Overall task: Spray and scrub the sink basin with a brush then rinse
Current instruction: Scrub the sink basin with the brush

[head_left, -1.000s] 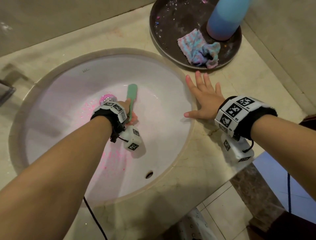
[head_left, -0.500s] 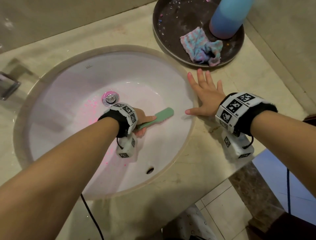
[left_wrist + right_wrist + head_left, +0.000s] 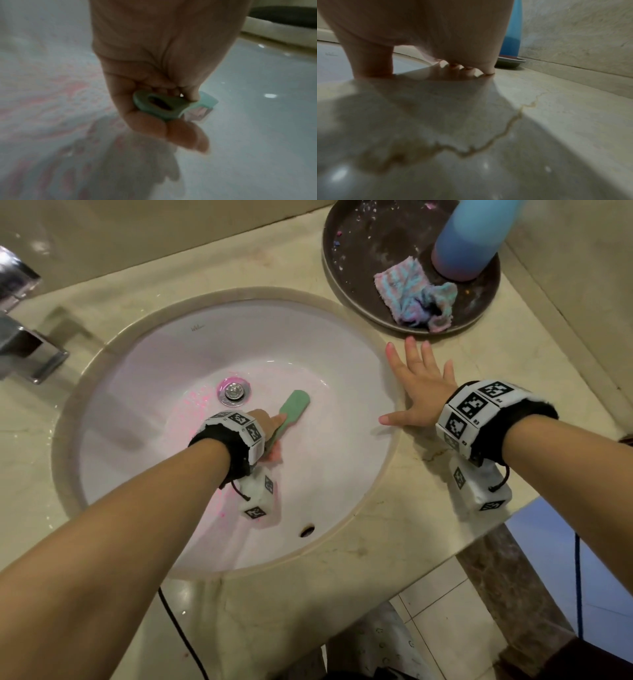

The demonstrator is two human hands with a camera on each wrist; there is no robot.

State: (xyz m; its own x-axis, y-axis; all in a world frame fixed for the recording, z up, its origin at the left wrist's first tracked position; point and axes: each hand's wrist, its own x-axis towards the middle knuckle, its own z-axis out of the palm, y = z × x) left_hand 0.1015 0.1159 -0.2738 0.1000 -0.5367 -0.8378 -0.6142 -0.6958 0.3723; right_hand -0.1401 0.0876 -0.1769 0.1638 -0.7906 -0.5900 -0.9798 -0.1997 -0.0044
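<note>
A white round sink basin (image 3: 342, 474) is set in a beige marble counter, with pink residue around its chrome drain (image 3: 234, 390). My left hand (image 3: 270, 433) grips the handle of a green brush (image 3: 293, 409), whose head lies on the basin floor just right of the drain. In the left wrist view the fingers curl round the brush (image 3: 161, 104), its pale bristles down on the basin (image 3: 257, 108). My right hand (image 3: 416, 392) rests flat, fingers spread, on the counter at the basin's right rim. The right hand (image 3: 436, 40) holds nothing.
A dark round tray (image 3: 359, 241) at the back right holds a blue bottle (image 3: 469, 237) and a crumpled pastel cloth (image 3: 416, 294). A chrome faucet (image 3: 20, 337) stands at the left. The counter edge drops to a tiled floor (image 3: 455, 618) at the lower right.
The brush head swung from pointing away, to the right, then back up toward the drain. My left hand moved with it across the basin floor. The right hand stayed put.
</note>
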